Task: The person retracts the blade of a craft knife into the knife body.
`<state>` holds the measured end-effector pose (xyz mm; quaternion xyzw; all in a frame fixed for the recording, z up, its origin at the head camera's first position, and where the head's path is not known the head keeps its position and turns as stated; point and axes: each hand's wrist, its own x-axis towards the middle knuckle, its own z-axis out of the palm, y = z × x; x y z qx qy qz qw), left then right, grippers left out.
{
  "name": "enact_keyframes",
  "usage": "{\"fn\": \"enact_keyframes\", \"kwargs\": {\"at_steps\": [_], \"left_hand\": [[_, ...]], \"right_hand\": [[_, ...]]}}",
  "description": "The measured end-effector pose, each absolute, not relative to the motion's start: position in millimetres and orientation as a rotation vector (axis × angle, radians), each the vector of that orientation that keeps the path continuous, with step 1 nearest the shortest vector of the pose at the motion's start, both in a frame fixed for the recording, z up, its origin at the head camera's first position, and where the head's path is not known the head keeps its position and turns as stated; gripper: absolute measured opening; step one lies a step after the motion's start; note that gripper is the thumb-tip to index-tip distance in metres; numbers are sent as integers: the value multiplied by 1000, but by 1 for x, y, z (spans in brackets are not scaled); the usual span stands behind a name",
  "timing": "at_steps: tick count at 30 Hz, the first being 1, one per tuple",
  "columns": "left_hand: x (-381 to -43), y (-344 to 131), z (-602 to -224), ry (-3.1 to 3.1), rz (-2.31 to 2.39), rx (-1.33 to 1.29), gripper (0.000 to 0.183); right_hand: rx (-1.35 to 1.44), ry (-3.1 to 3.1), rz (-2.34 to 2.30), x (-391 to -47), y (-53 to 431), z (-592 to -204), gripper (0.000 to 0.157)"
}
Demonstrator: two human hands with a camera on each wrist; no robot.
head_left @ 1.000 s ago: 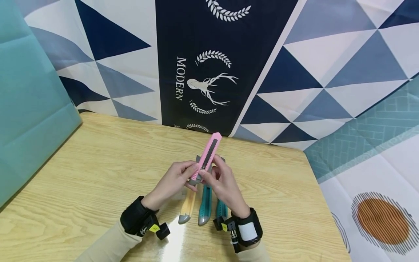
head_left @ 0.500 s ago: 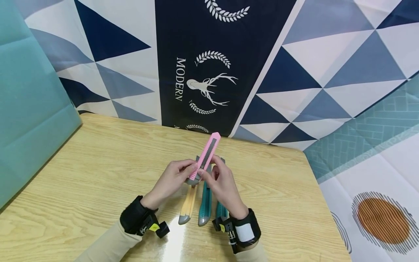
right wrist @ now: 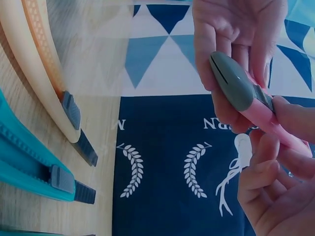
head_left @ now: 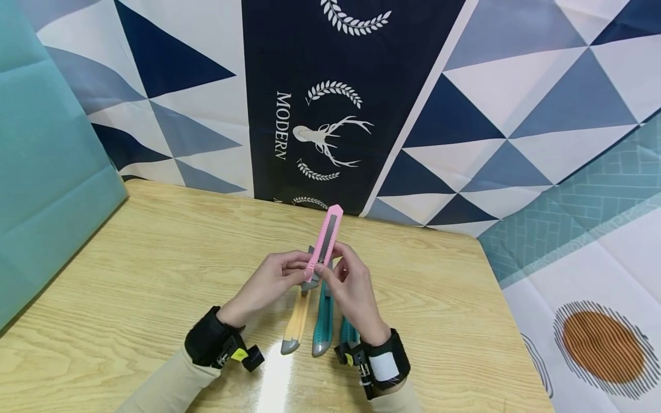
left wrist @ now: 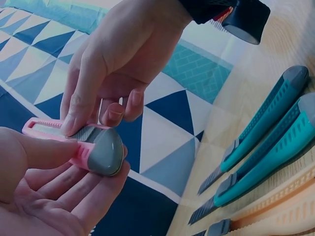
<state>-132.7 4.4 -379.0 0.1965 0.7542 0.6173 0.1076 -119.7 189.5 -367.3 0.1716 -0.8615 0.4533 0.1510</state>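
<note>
Both hands hold a pink utility knife (head_left: 327, 235) up over the table, its grey end cap (left wrist: 107, 152) toward the person. My left hand (head_left: 268, 282) grips it near that end, with the thumb on the pink side and fingers underneath, as the left wrist view shows. From the other side my right hand (head_left: 355, 291) pinches the body, its thumb on the grey slider (left wrist: 87, 133). No blade shows beyond the pink tip. Below lie a yellow utility knife (head_left: 296, 324) and two teal ones, one in the middle (head_left: 323, 324) and another (head_left: 348, 331) partly hidden by the right wrist.
The wooden table (head_left: 181, 241) meets a patterned cloth backdrop (head_left: 330, 69) at its far edge. A teal panel (head_left: 51, 172) borders the left side. In the left wrist view, grey blades (left wrist: 203, 210) stick out of the knives lying on the table.
The pink utility knife has shifted slightly left and turned more upright. My left thumb has slid down toward its capped end. The knives on the table have stayed put.
</note>
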Motion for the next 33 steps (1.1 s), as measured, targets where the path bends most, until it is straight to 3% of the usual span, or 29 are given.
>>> {"fn": "enact_keyframes", "kwargs": {"at_steps": [27,33], "left_hand": [[-141,-11,-378,2364,1738,681,24],[-153,-29,-382,2420,1714,548,26]], "right_hand": [[495,-2584,1311,-120,186,-370,35],[481,-2601,1277,-119,186,-370,34]]}}
